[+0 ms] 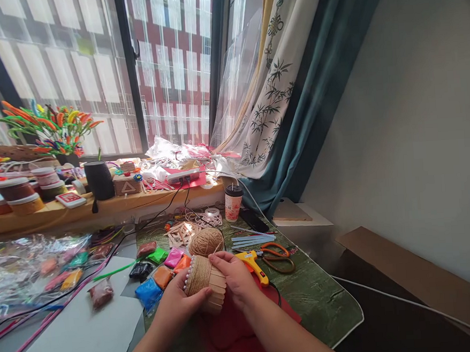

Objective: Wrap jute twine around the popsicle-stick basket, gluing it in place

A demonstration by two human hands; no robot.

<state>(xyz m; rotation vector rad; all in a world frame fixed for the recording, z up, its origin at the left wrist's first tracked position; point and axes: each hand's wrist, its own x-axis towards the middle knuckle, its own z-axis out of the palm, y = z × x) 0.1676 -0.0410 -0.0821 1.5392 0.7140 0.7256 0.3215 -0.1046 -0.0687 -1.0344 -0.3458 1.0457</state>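
Twine-and-wood work is held in both hands, above the table (315,293). Workpiece: a twine-wrapped cylinder (199,275), tilted. Its flat wooden sticks are bare on the side nearest my right wrist; a row of pearl-like beads (188,278) edges the end nearest my left fingers (199,299). Left fingers: curled around the beaded end, thumb laid across the lower part. Right fingers: closed at the upper edge, where wrapping meets bare wood; whether they also pinch a loose strand, I cannot tell.

Adjacent items, located from my fingers:
- Directly beyond both: a ball of twine (205,242).
- Just right of the right fingers: a yellow glue gun (259,272); farther right, scissors (278,257) with orange and dark handles.
- Beyond the glue gun: pale glue sticks (252,241), then a paper cup (233,205) and a black phone (254,220).
- Left of and beyond the left fingers: coloured packets (149,292), blue nearest.
- Below both: a red sheet (226,335).
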